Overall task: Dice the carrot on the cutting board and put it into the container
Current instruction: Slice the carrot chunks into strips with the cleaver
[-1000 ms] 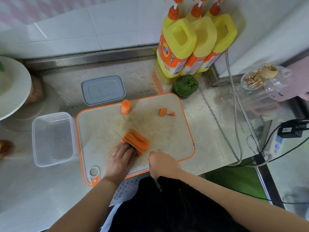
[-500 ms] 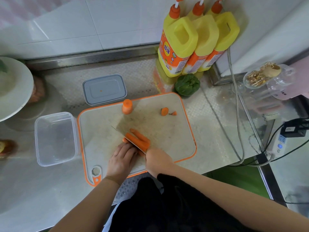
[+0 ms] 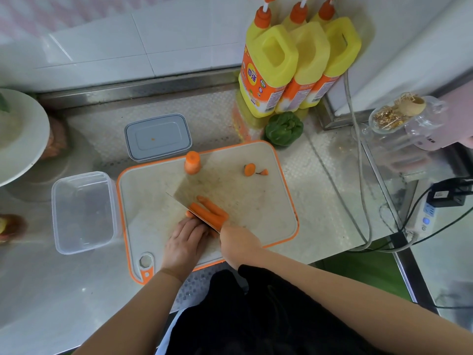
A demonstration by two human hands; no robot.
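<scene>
Carrot [image 3: 208, 213] lies in long strips near the front of the board [image 3: 153, 201], bundled side by side; I count three or four, the blade hiding part of the bunch. In this single head view, the knife [image 3: 190, 201] has tipped up since a second ago: then it stood edge-down across the strips, now its broad face shows and reflects the board, its edge at the strips' left end. The right hand [image 3: 239, 245] has shifted forward and left with it, its grip wrapped round the handle. The left hand [image 3: 185, 238] keeps to the same place, fingers pressed onto the near ends of the strips and just left of the blade; whether they curl round the carrot I cannot tell. That reads as the blade lifting between crosswise strokes, so dicing has hardly begun; no cubes show yet.

One upright carrot stub [image 3: 192, 162] stands at the board's far edge, and two small offcuts [image 3: 253, 170] lie to its right. One clear container [image 3: 82, 213] sits just left of the board with nothing in it, so all of the transfer is left to do. One grey lid [image 3: 157, 137] lies behind the board. Three yellow bottles [image 3: 299, 65] stand against the wall, with one green pepper [image 3: 282, 129] in front of them.
</scene>
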